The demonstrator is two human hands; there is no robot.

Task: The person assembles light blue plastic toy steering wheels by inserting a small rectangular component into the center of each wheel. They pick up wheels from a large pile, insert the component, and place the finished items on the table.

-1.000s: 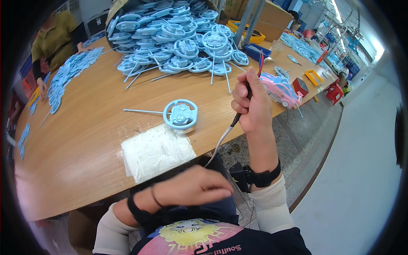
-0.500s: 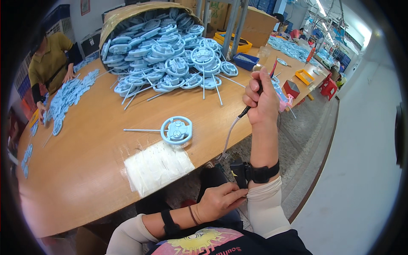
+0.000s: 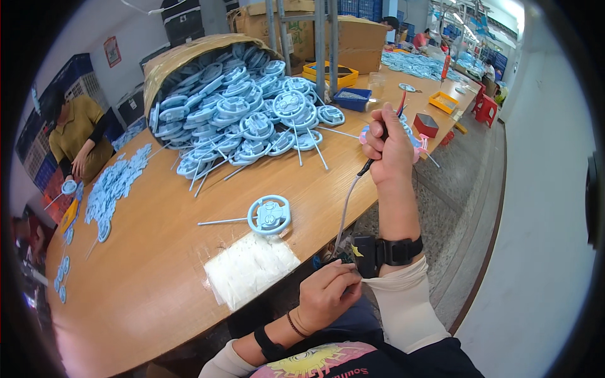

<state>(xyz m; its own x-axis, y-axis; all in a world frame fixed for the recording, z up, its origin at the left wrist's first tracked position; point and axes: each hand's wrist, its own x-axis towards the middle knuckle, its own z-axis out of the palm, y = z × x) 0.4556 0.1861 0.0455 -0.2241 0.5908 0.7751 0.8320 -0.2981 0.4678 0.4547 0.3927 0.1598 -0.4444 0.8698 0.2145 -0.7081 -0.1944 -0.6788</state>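
Note:
My right hand (image 3: 389, 148) is raised over the table's right edge, its fingers wrapped round a black corded tool (image 3: 365, 166); its kind is not clear. A grey cable (image 3: 345, 211) hangs down from the tool. Lower down, my left hand (image 3: 328, 291) pinches the cuff of the cream sleeve (image 3: 403, 302) on my right forearm, just below a black wrist strap with a box (image 3: 372, 255). On the table before me lies one light blue toy steering wheel (image 3: 271, 215) with a thin rod pointing left. Its rim is next to a white taped pad (image 3: 252, 268).
A tipped sack (image 3: 151, 82) spills a heap of blue wheels (image 3: 246, 107) across the table's back. Blue bin (image 3: 351, 99), yellow tray (image 3: 443, 102) and red box (image 3: 426, 125) stand right of it. At far left a co-worker (image 3: 79, 135) sits by more blue parts (image 3: 116, 183).
The view has shifted, so the table things sit a little differently. My left hand has risen slightly and now pinches the sleeve cuff. The right hand keeps its grip on the corded tool.

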